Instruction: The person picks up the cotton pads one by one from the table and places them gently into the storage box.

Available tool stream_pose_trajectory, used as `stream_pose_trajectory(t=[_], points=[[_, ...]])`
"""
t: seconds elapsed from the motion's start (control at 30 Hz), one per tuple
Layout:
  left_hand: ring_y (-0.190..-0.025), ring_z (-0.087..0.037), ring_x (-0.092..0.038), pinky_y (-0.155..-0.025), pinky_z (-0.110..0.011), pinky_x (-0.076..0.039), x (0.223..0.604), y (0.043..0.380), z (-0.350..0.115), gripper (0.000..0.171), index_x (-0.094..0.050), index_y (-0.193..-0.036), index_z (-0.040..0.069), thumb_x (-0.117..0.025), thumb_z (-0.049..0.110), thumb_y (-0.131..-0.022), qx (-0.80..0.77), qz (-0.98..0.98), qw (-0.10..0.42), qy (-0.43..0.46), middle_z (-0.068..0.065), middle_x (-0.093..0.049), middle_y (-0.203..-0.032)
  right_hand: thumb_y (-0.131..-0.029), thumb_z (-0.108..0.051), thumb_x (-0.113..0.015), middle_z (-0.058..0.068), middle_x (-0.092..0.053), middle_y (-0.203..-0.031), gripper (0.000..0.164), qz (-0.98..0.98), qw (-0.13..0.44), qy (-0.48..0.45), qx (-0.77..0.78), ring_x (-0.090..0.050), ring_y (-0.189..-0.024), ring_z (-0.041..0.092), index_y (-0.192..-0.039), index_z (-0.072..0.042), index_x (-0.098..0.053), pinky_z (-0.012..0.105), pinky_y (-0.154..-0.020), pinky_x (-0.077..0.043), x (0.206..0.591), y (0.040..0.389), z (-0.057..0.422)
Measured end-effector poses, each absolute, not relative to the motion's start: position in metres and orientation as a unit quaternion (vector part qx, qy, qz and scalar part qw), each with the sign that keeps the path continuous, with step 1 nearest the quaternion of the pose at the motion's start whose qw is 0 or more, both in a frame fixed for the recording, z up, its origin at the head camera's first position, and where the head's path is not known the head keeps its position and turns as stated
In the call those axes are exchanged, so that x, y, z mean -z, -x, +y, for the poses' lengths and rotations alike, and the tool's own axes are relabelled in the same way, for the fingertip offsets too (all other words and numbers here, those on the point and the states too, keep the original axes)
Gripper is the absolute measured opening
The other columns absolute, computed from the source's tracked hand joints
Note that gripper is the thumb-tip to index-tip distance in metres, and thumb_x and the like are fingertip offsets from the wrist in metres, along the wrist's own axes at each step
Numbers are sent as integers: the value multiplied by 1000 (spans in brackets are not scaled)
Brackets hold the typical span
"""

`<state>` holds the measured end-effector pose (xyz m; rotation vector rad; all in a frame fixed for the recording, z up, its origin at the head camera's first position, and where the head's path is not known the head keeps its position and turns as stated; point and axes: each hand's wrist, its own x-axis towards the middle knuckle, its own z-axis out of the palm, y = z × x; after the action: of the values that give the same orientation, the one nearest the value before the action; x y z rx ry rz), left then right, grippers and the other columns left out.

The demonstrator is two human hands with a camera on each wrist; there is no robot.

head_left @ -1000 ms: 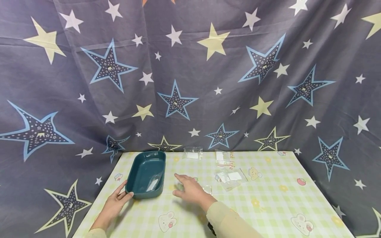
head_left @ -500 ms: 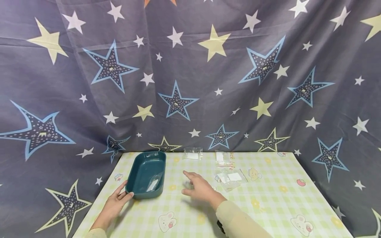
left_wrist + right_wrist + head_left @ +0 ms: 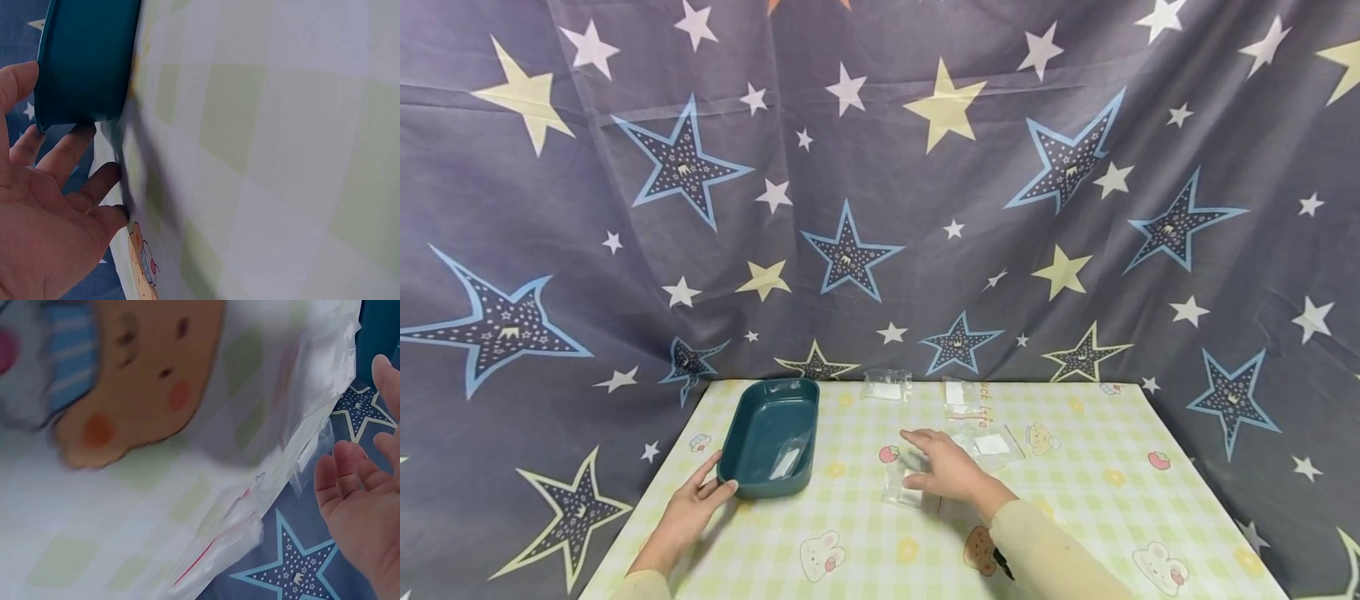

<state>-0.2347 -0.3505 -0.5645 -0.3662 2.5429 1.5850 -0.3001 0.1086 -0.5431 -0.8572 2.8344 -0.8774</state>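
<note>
At the near left corner of a dark teal rectangular dish (image 3: 769, 490), my left hand (image 3: 688, 510) holds the wall, thumb on one side and fingers on the other. The left wrist view shows the thumb tip on the dish wall (image 3: 87, 69), with the lower fingers (image 3: 103, 178) spread by the tablecloth. Inside the dish lies a small clear zip bag (image 3: 787, 460). My right hand (image 3: 953, 471) hovers with relaxed fingers over another clear zip bag (image 3: 897, 492), which it partly hides. Nothing shows in the right palm (image 3: 369, 531).
Behind the right hand lie clear bags with white labels: one at the back middle (image 3: 883, 388), another to its right (image 3: 955, 393), and overlapping bags (image 3: 996, 446) nearer. A green checked cloth (image 3: 1075, 533) covers the table. A starry curtain (image 3: 880, 167) hangs behind.
My right hand has moved away from the dish to the right, over the bags, uncovering part of the nearest bag. The left hand and dish have stayed in place.
</note>
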Motion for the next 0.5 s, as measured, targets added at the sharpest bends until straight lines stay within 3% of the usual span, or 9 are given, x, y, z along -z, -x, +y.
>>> stream_pose_trajectory(t=[0.23,0.5], points=[[-157,-44,-37,-128,-60,-36,564,234,-350,94,-13,-174,26,-68,53,-104,-528,838,63,121,-26,-39,-166,-88,-32,-89,19,-60,-154,79,920,46,285,265,-53,-143,44,-156,-12,-56,64,-120,-44,542,293,121],[-157,-44,-37,-128,-61,-36,565,235,-351,95,-14,-174,25,-68,54,-103,-522,842,60,123,-27,-40,-165,-88,-35,-89,14,-63,-151,72,923,63,297,238,-56,-142,39,-152,-16,-62,61,-118,-47,545,292,130]])
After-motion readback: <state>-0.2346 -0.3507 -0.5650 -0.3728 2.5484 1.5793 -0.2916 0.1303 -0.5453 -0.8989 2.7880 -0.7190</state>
